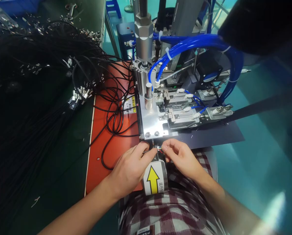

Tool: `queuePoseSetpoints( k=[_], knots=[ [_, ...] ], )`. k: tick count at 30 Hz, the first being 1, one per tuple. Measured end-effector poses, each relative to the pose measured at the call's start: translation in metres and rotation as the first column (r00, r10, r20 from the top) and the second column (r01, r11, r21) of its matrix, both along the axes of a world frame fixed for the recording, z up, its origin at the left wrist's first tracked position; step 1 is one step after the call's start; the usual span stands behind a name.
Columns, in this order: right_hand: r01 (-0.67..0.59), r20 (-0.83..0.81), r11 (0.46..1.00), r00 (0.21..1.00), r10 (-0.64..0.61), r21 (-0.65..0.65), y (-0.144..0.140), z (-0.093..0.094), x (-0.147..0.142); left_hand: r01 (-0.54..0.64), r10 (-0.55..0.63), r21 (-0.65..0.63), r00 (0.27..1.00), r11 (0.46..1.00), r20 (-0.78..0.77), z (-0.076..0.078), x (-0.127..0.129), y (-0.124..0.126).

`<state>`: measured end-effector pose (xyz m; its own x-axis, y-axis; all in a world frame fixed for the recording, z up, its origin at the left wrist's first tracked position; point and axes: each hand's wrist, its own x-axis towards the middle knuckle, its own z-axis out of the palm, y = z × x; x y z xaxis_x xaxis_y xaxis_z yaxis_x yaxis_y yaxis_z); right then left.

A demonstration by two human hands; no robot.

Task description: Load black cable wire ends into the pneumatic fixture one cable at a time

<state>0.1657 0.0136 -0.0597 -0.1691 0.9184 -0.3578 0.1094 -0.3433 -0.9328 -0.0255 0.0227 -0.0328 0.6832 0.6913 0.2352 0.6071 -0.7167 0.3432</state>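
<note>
Left hand [130, 166] and right hand [179, 155], both pinched shut on a thin black cable's stripped end [158, 150], held it at the machine's [155, 120] near edge, seemingly lining it up for careful insertion.

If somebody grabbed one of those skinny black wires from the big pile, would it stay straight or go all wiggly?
Probably wiggly: the black wires already lie in loose loops and curls on the orange mat, so they look floppy. One likely feels light, being so thin. It may snag, since the loops cross over each other, and the small metal ends might swing down.
</note>
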Motion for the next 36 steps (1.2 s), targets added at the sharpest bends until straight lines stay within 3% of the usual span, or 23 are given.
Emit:
queuePoseSetpoints(
  k=[19, 28, 31, 36],
  knots=[
    [-0.055, 0.232, 0.985, 0.972, 0.016, 0.163, 0.001, 0.006, 0.000, 0.004, -0.003, 0.021, 0.999, 1.000, -0.034, -0.001, -0.001, 0.002],
    [-0.091, 0.378, 0.967, 0.926, -0.006, 0.238, -0.002, 0.011, -0.002, 0.003, -0.004, -0.030, 1.000, 1.000, -0.031, 0.000, -0.002, 0.002],
    [-0.063, 0.329, 0.973, 0.944, -0.014, 0.222, -0.002, 0.009, -0.002, -0.007, 0.006, -0.048, 1.000, 0.999, -0.015, -0.002, -0.003, 0.001],
    [0.026, 0.124, 0.997, 0.992, -0.036, 0.079, -0.002, 0.007, -0.001, -0.001, 0.002, -0.066, 1.000, 0.998, 0.012, -0.004, -0.003, 0.001]
  ],
)
